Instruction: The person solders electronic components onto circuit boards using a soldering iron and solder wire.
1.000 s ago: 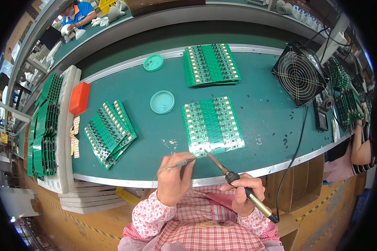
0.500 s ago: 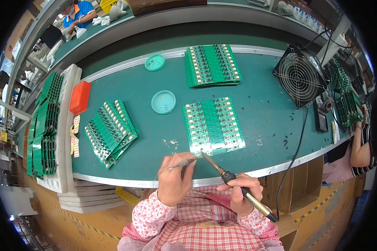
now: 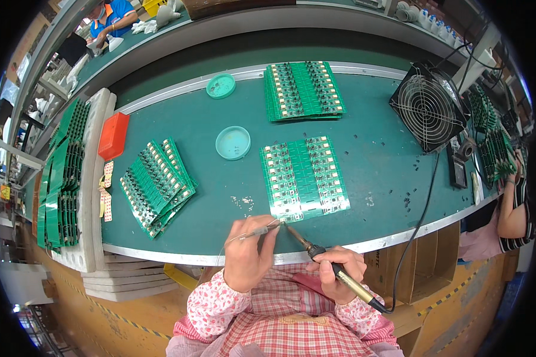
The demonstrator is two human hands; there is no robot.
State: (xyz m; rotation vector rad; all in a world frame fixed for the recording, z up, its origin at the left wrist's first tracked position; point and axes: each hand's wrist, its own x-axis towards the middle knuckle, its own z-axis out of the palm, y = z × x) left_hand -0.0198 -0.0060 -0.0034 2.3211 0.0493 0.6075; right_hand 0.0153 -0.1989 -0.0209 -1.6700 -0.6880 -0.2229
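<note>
You appear to be partway through work on the green circuit-board panel [image 3: 304, 178] lying flat on the tabletop [image 3: 187, 119] straight in front of you. Pale rectangular components already fill its two columns, and the iron's tip is at the near-left corner, so that corner looks like the spot being worked. Glare washes over the near rows, and the joints are too small to judge, so you cannot tell from here how many are finished. More panels sit in a stack [image 3: 307, 89] beyond it, a fanned pile [image 3: 158, 184] to the left and an upright row [image 3: 59, 178] at the far left; which of these are done and which are waiting is unclear.

The panel looks nearly square, so its long axis is hard to name. Its columns run away from you, the far end leaning slightly left.

Your right hand [image 3: 338, 287] is wrapped around the handle of the soldering iron [image 3: 354, 284], whose long axis slants from near right to far left, tip toward the panel. Whether the tip touches is too small to tell. Your left hand [image 3: 248, 253] pinches a slim tube [image 3: 253, 233] with fine wire, its front end pointing right toward that tip.
</note>
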